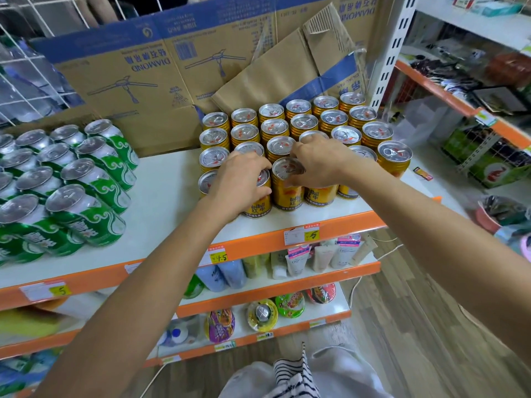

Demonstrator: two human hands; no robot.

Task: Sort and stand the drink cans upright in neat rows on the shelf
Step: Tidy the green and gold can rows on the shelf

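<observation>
Gold cans [287,193]: ribbed metal cylinders with round silvery lids.

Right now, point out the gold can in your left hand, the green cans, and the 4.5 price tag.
Gold can [256,205]: head view, on its printed label near the base.
Green cans [65,197]: head view, on the lid of a front can.
4.5 price tag [219,257]: head view, on the yellow part with the number.

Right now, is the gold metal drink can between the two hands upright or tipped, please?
Upright: the gold metal drink can has lid up, base on the white shelf.
</observation>
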